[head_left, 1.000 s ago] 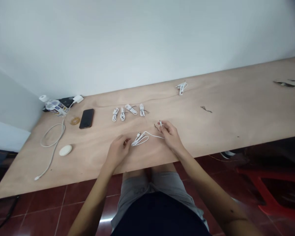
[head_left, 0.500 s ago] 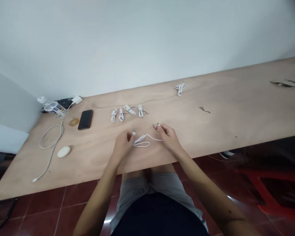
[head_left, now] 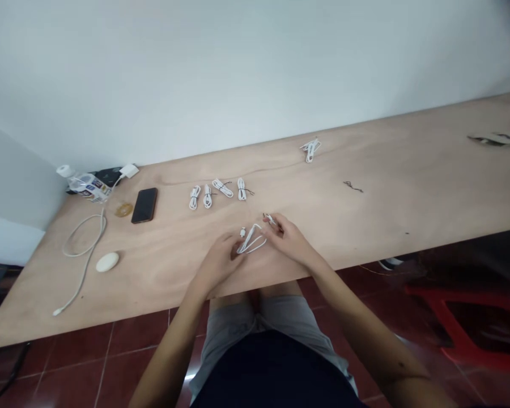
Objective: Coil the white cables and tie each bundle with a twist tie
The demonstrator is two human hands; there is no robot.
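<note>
A white USB cable (head_left: 253,241) lies in loose loops between my hands, close to the table's front edge. The fingers of my left hand (head_left: 221,259) close round the left end of the loops, and one white plug pokes up beside the fingertips. Between thumb and fingers, my right hand (head_left: 289,238) pinches the other plug end. A short dark twist tie sits by those right fingertips; whether they hold it is unclear. Behind my hands lie several white cables (head_left: 224,188), each coiled and bound with a dark tie.
Another white bundle (head_left: 310,150) lies near the wall, with a loose dark tie (head_left: 353,186) nearer me. On the left are a phone (head_left: 144,205), a plastic bottle (head_left: 85,185), a round white object (head_left: 107,262) and a long white cable (head_left: 85,275). Dark strips (head_left: 495,140) lie far right.
My left hand has shifted right, closer to my right hand, and the cable's loops are drawn in more tightly. The right hand still holds its plug end.
</note>
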